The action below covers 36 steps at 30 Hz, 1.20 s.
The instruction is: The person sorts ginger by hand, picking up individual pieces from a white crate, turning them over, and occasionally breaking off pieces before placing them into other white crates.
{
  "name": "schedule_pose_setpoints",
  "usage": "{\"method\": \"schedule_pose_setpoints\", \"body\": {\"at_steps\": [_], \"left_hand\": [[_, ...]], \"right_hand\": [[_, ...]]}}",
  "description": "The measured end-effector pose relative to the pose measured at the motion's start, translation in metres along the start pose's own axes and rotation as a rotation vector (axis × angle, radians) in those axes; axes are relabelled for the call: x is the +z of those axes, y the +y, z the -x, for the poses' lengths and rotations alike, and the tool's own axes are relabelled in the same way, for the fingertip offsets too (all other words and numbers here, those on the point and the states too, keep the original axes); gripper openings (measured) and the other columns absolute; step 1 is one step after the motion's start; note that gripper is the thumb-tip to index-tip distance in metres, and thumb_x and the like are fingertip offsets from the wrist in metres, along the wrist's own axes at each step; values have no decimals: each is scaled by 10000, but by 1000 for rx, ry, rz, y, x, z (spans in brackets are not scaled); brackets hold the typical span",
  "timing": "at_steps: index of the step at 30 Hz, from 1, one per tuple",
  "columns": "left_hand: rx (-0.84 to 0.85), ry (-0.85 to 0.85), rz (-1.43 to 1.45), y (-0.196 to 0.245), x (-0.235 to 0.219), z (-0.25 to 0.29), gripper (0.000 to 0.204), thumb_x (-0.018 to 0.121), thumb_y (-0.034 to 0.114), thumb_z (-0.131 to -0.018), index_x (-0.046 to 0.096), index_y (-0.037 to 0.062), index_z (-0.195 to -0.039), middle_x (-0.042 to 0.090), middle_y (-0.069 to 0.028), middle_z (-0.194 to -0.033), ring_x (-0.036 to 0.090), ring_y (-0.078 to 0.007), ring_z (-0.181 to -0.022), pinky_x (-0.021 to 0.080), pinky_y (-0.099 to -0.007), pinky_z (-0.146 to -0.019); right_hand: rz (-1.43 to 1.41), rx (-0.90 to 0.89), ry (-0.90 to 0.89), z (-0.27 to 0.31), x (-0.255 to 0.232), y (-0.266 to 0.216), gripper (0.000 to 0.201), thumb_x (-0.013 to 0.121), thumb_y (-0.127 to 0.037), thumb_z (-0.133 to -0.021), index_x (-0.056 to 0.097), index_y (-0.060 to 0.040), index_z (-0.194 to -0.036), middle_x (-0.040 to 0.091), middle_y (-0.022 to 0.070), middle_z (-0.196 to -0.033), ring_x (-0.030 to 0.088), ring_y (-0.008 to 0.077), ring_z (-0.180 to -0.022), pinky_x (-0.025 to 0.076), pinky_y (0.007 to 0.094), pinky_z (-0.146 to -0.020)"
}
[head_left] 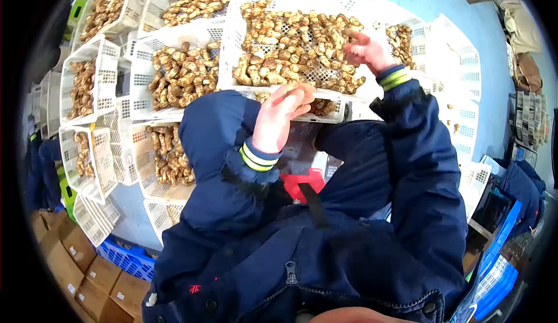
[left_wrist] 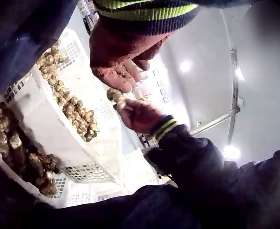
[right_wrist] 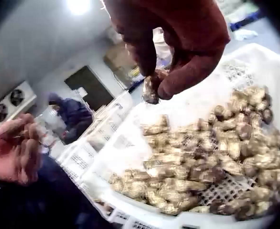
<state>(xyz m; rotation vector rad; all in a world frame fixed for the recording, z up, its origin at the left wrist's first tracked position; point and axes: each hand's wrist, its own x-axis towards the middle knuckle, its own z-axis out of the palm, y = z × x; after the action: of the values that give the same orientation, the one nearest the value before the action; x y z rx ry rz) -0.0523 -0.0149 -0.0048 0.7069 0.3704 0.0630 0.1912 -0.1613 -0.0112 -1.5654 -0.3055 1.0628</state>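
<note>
Right hand (head_left: 369, 52): I have one mushroom (right_wrist: 151, 90) pinched between thumb and fingers, above the large white crate (head_left: 229, 39) | Left hand (head_left: 278, 118): released, fingers loosely bent, palm up, near that crate's front edge | Contents: loose brown-and-cream mushrooms (head_left: 285, 50), mesh floor partly showing between them

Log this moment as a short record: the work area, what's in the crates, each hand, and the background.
main container: large white crate, perforated
contents: many brown-and-cream pieces, apparently mushrooms
right hand: pinches one small piece above the crate
left hand: fingers loosely curled, nothing visible in it, by the crate's near side
around: more white crates, several holding similar pieces
lower left: blue crate and cardboard boxes
background: another person in dark clothing
</note>
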Motion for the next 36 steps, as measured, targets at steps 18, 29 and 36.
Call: {"method": "schedule_pose_setpoints", "body": {"at_steps": [18,29,36], "left_hand": [[-79,-3,126,-4,-10,0,349,458,244,-886,493,-17,-1114,543,-197,-1096,561,-315,-939,433,-436,-816],[-261,-249,289,3,-2,3,417,484,372,-873,507,39,-1124,592,-87,-984,577,-219,-865,458,-386,-746],[-320,-315,319,5,5,4,421,436,371,-896,493,33,-1140,595,-99,-959,573,-201,-801,463,-367,-702]], "right_hand": [[41,-311,251,75,92,8,364,499,-68,-819,483,16,-1173,603,92,-981,581,134,-888,455,231,-767],[-51,-245,12,76,82,5,476,532,-271,-847,423,-11,-1230,567,92,-1033,564,158,-860,452,270,-769],[-101,-270,-106,78,90,6,405,495,-299,-881,484,-37,-1190,576,41,-920,551,105,-789,453,248,-706]]}}
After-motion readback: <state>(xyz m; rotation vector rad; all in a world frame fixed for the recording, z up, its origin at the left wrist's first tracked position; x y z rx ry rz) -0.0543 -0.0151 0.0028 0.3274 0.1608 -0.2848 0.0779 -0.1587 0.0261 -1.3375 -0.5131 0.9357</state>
